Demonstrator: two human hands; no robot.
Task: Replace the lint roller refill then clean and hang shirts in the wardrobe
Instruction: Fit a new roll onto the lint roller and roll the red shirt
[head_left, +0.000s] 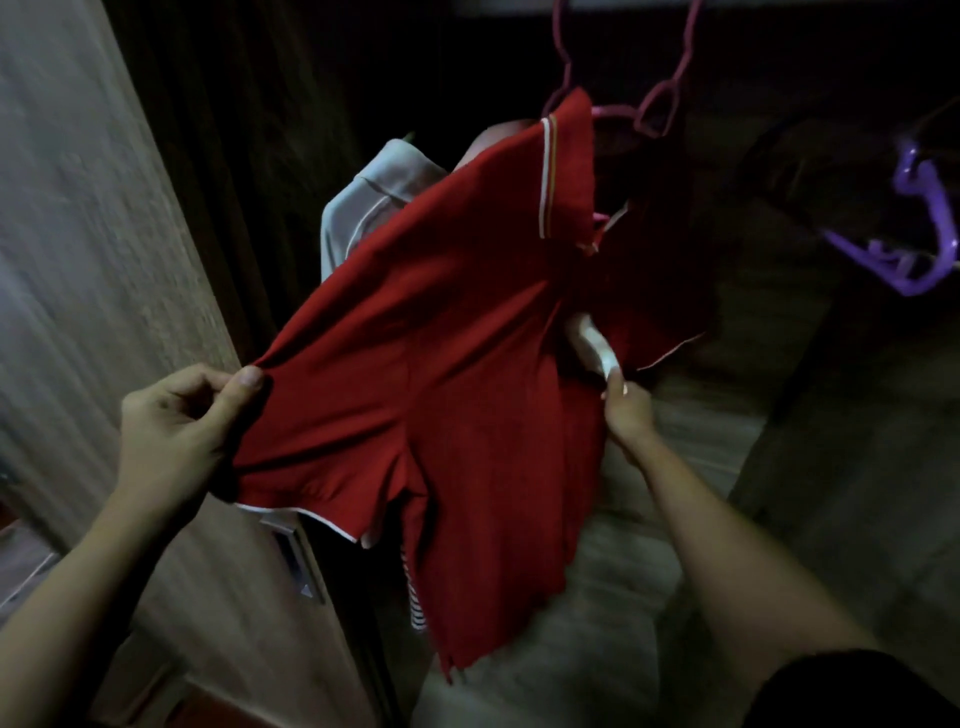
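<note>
A red polo shirt (441, 332) with white-trimmed collar and sleeves hangs on a pink hanger (623, 111) inside the dark wardrobe. My left hand (176, 436) pinches the shirt's left sleeve and pulls it out taut. My right hand (626, 410) grips the white handle of the lint roller (595, 345), whose head is pressed against the red fabric and partly hidden in a fold.
A light grey shirt (358, 208) hangs behind the red one. A purple hanger (914, 244) hangs at the right. The wooden wardrobe door (104, 234) stands open at the left, with a metal handle (293, 556) low on its edge. A striped garment (415, 597) peeks below.
</note>
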